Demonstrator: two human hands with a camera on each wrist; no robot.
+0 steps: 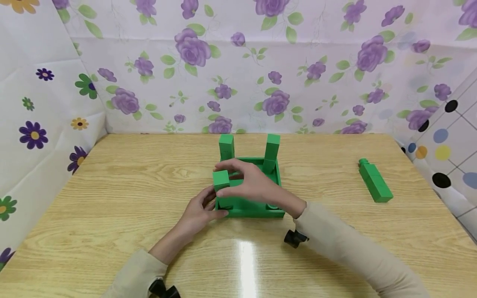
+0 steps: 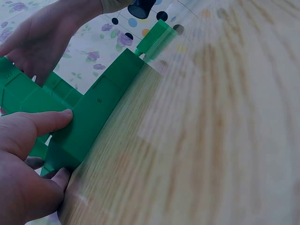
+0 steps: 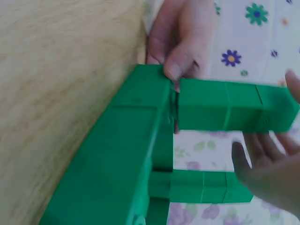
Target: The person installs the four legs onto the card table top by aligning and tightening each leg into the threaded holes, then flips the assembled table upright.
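Currently, the right hand [image 1: 257,182] is holding the near-left green post [image 1: 221,178] close to its top, its grip clamped on it with the thumb on the near side and fingers on the far side; the left hand [image 1: 198,215] is bracing the green tray [image 1: 257,213] at that same corner, its grip clamped on the wall. The post is standing over the tray's near-left corner; the right wrist view is showing a thin gap at its base, and whether its lower end is engaging cannot be told. The step seems to be calling for a straight, patient seating: holding the post square to the corner, pressing or turning without leaning, and supporting the tray from the left so that it isn't skidding on the bench [image 1: 156,165]; a tilted start could be jamming the joint. The far-left post [image 1: 226,145] and far-right post [image 1: 273,145] are standing as handy guides for uprightness; a loose post [image 1: 376,182] is lying well apart on the right, its knobbed end pointing away.
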